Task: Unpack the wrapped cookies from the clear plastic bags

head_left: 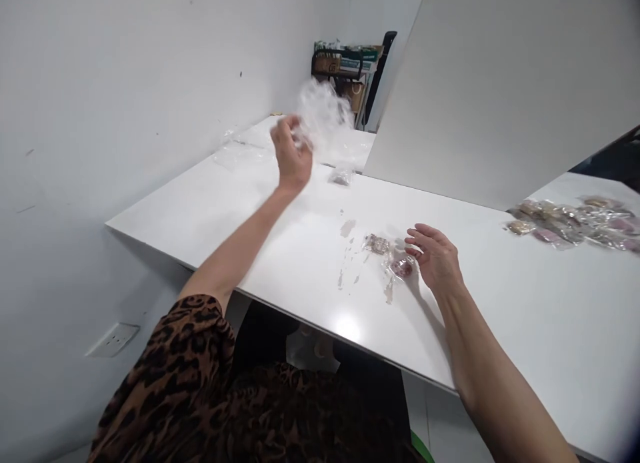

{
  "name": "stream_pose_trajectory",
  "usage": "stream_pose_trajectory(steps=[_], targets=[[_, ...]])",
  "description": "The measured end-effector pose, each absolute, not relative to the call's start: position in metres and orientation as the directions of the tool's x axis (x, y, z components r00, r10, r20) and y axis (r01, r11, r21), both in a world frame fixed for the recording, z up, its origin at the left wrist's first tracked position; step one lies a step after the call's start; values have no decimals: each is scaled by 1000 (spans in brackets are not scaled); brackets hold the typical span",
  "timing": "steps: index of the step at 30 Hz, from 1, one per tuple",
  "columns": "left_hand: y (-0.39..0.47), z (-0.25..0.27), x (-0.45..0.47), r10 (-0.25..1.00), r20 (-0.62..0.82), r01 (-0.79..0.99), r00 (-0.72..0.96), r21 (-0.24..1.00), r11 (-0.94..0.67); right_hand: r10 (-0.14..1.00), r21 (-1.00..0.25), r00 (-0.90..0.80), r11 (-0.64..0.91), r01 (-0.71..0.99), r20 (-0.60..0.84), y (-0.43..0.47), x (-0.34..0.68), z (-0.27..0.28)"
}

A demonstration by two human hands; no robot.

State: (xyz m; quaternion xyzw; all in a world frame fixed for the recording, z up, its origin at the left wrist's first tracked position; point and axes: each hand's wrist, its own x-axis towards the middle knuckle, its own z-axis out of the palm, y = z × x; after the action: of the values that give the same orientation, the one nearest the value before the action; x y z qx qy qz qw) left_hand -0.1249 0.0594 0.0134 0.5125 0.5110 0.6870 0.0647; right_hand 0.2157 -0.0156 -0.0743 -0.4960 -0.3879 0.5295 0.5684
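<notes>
Patterned clothing [167, 369] cut off, left hand [293, 157] gripping blurred plastic [325, 113], right hand [439, 257] unclenched

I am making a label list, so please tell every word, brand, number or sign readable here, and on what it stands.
None can be read.
Brown box at the back: dark marks, too small and blurred.
Clear plastic in the left hand: too blurred.
Packets by the right hand: no readable text.
Packet pile at far right: no readable text.

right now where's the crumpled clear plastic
In the head view, the crumpled clear plastic is in the left hand, left of the large pale panel.
</notes>
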Motion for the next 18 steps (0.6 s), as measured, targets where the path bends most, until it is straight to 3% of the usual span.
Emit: stream_pose_trajectory(steps=[3, 6, 9, 12, 14, 18], targets=[[104, 50, -159, 655, 603, 567, -456, 764, -309, 992, -989, 112, -38, -145, -55, -13, 219, -78], [134, 60, -167, 727, 457, 658, -513, 753, -9, 994, -999, 109, -13, -34, -17, -13, 218, -79], [146, 39, -143, 765, 354, 746, -538, 622, 238, 997, -978, 71, 21, 206, 36, -16, 215, -84], [149, 0, -101, 902, 243, 841, -357, 504, 198, 991, -854, -92, 130, 504, 97, -20, 211, -90], [151, -26, -75, 968, 138, 862, -209, 493, 116, 964, -714, -221, 257, 651, 146, -24, 209, -93], [159, -62, -47, 992, 62, 869, -110, 490, 66, 873, -535, -463, 467, 704, 153, -29, 206, -93]])
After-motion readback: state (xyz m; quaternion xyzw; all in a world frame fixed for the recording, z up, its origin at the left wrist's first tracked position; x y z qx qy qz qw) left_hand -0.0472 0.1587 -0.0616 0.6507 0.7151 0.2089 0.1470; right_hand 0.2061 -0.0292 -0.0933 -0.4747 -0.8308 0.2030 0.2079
